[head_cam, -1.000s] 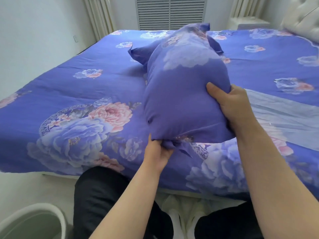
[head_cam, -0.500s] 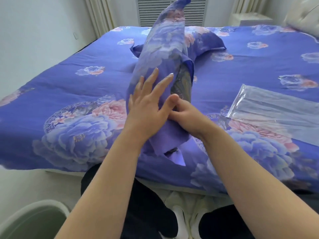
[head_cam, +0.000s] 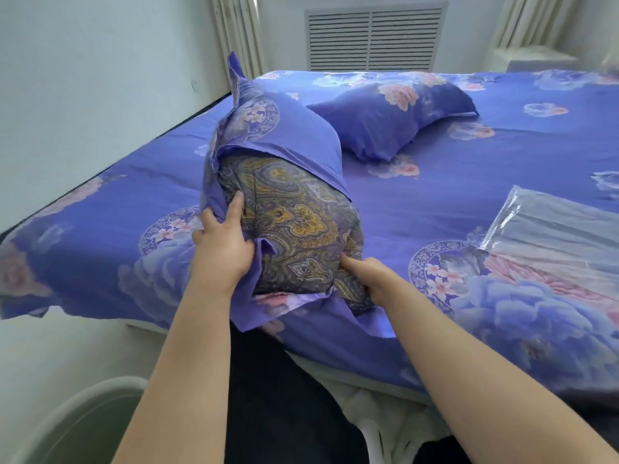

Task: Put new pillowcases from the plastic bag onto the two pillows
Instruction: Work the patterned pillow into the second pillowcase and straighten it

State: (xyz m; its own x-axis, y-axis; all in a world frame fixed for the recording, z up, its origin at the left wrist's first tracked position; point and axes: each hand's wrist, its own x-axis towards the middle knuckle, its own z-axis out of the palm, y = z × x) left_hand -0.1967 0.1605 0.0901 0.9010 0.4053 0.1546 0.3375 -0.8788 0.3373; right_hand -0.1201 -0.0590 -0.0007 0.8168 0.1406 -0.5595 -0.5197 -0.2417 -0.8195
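A pillow with a grey and gold paisley cover [head_cam: 294, 226] stands on end at the bed's near edge, its far part inside a purple floral pillowcase [head_cam: 284, 128]. The open mouth of the pillowcase faces me. My left hand [head_cam: 221, 249] grips the left edge of that opening. My right hand [head_cam: 366, 274] presses on the paisley pillow's lower right corner, fingers tucked under it. A second pillow [head_cam: 395, 112], fully inside a matching purple floral case, lies farther back on the bed. The clear plastic bag [head_cam: 552, 236] lies flat on the bed to the right.
The bed [head_cam: 100, 229] is covered with a purple floral sheet. A white wall runs along the left side. A louvred vent [head_cam: 371, 38] and curtains are behind the bed. A pale rounded tub rim [head_cam: 77, 416] sits at my lower left on the floor.
The pillow has turned so its open end with the paisley cover faces me. My left hand went from flat on the case to gripping its edge. The second pillow has come into view.
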